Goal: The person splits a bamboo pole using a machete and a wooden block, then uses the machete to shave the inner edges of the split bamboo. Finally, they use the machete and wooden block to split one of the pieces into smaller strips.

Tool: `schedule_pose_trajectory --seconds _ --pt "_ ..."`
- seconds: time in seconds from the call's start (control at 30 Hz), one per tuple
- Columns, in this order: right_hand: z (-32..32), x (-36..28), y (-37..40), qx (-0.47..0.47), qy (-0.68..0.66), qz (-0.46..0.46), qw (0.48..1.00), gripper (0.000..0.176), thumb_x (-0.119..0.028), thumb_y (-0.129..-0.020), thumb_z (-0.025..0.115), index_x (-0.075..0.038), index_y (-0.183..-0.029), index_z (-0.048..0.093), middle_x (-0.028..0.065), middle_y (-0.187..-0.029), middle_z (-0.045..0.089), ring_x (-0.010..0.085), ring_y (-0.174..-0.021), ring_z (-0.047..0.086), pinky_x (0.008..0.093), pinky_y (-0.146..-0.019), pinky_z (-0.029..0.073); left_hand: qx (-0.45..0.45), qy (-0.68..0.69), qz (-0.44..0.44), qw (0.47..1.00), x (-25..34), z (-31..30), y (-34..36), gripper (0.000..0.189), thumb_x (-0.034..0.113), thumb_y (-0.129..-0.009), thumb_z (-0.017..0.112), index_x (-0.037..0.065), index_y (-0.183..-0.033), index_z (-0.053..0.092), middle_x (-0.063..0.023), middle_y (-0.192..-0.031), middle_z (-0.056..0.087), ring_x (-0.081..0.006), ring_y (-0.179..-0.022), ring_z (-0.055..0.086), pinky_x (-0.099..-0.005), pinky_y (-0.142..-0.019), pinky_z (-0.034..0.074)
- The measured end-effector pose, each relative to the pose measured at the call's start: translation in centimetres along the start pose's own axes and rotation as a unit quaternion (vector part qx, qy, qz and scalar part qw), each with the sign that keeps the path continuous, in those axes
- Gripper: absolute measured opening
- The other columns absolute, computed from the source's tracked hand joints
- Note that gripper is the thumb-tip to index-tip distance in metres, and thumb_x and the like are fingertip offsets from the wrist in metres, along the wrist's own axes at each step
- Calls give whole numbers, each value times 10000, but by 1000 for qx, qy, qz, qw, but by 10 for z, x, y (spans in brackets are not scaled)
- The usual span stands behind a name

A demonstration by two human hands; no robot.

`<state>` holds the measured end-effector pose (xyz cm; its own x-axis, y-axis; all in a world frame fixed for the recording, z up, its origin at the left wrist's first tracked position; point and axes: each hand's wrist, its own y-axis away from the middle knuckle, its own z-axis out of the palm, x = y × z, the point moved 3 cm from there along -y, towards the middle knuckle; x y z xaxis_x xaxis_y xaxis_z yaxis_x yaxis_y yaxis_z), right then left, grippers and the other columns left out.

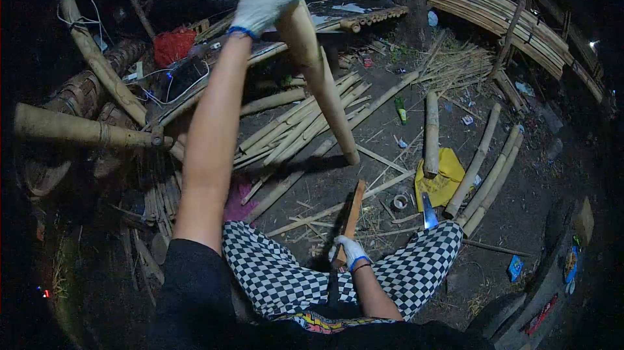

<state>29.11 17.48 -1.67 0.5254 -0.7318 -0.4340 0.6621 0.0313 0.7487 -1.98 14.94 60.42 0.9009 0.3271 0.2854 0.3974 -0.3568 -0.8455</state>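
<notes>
My left hand [263, 4], in a white work glove with a blue cuff, is raised high and grips the upper end of a thick bamboo pole [318, 83]. The pole slants down to the right, its lower end near the ground in front of me. My right hand [349, 251], gloved too, is low between my knees, closed around a reddish-brown wooden bar [354, 210] that points up and away. By my right knee a shiny metal blade [429, 210] stands against a yellow bag [442, 181]; its handle is hidden.
Split bamboo strips [299, 129] lie behind the pole. Bamboo lengths [481, 155] rest at the right beside a small cup [400, 202]. A bamboo platform [260, 57] is at the back left, with a red bag [174, 46] and a white cable. A tree trunk [408, 5] stands behind.
</notes>
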Motion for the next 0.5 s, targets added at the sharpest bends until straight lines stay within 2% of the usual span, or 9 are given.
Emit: schedule_pose_trajectory --seconds 0.03,0.07,0.1,0.17,0.27,0.3,0.37,0.43,0.5 --pt "-7 5 -13 11 21 -10 1000 188 -231 -878 597 -52 -914 550 133 -661 600 324 -569 627 448 -519 540 39 -44 20 998 10 8 -2 350 356 -735 770 74 -915 669 -58 -941 697 -180 -877 656 -325 -807 503" --pt "-2 0 -1 12 20 -11 1000 188 -231 -878 597 -52 -914 550 133 -661 600 324 -569 627 448 -519 540 56 -86 -16 995 16 16 -4 384 397 -726 757 74 -915 670 -104 -911 696 -221 -859 661 -349 -809 508" --pt "12 -12 29 9 -14 -3 1000 179 -219 -881 599 -50 -911 549 135 -670 600 323 -569 625 448 -523 541 76 -173 -29 981 24 24 -6 412 413 -734 738 80 -961 653 -133 -957 686 -275 -879 663 -372 -813 511" --pt "16 -17 43 8 -48 4 999 170 -207 -884 601 -47 -908 548 137 -679 600 322 -570 622 448 -527 543 100 -342 -28 934 38 35 -8 455 417 -747 720 79 -1034 621 -152 -1011 670 -305 -954 650 -385 -845 511" --pt "17 -17 40 11 -68 23 997 142 -197 -895 601 -62 -900 557 121 -694 599 311 -566 608 443 -535 540 -141 -164 90 972 38 29 -27 528 368 -773 714 83 -1193 567 -162 -1160 620 -308 -1098 605 -405 -941 490" --pt "14 -17 36 12 -67 20 997 142 -197 -895 601 -62 -900 557 121 -694 599 311 -566 608 443 -535 540 -194 -95 62 974 35 29 -23 563 324 -804 714 93 -1283 528 -132 -1256 583 -297 -1150 575 -411 -971 472" --pt "11 -14 26 10 -58 8 998 143 -198 -892 602 -63 -894 553 116 -691 593 305 -569 603 442 -539 538 -221 7 110 969 36 32 -16 559 324 -819 726 93 -1295 547 -109 -1314 553 -279 -1201 538 -409 -1006 448" --pt "11 -11 25 -4 -73 9 997 145 -196 -886 603 -60 -884 551 115 -681 583 298 -568 596 438 -534 531 -212 -19 139 967 33 36 -19 543 355 -810 734 85 -1258 586 -117 -1330 541 -285 -1220 522 -407 -1018 438" --pt "9 -7 20 -21 -98 2 995 205 -178 -825 655 -20 -908 553 111 -680 593 286 -549 618 409 -501 534 -205 -41 169 963 42 40 -25 533 386 -802 741 77 -1220 624 -124 -1346 529 -292 -1239 505 -405 -1029 428"
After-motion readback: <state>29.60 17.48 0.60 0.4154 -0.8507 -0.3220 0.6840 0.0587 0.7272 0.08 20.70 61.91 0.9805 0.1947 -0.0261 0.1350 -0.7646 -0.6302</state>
